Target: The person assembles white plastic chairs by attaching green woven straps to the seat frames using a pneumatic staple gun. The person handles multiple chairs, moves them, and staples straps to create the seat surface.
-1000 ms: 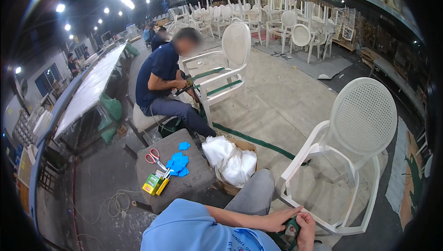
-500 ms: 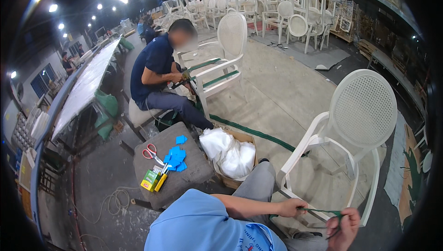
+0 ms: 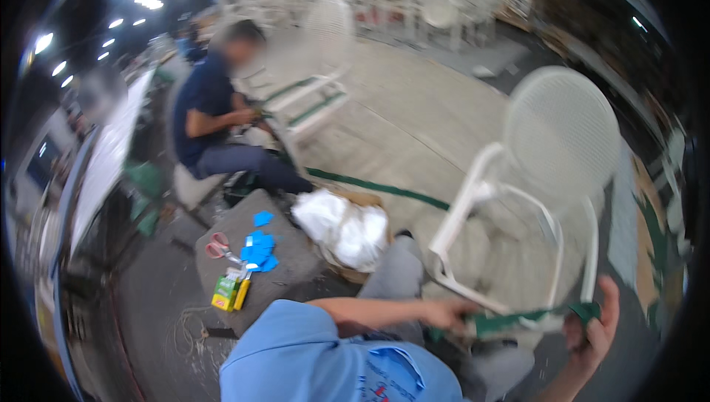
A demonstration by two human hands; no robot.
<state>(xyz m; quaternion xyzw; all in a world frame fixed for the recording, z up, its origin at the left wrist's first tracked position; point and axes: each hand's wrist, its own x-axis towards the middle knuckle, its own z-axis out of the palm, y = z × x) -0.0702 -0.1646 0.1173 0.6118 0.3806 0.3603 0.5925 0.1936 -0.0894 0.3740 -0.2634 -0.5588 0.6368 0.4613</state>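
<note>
A white chair frame (image 3: 464, 243) with a round woven back stands at my right, its near end by my hands. A green webbing strap (image 3: 510, 322) runs along its near rail, stretched between my two hands. My left hand (image 3: 447, 315), smeared by motion, is closed at the strap's left end. At the right end, my right hand (image 3: 597, 324) has its fingers raised, with a folded part of the strap (image 3: 584, 312) caught between thumb and fingers.
A grey padded stool (image 3: 296, 261) holds red-handled scissors (image 3: 220, 247), blue squares (image 3: 257, 250), a green-yellow box (image 3: 225, 294) and a yellow-handled tool (image 3: 242, 295). Beside it is a carton of white wrapping (image 3: 344, 228). A seated co-worker (image 3: 211, 110) handles another white chair (image 3: 310, 106).
My right hand has moved right and up, its fingers lifting. The strap now lies wider and longer between my hands, along the rail. The whole view has shifted and blurred.
</note>
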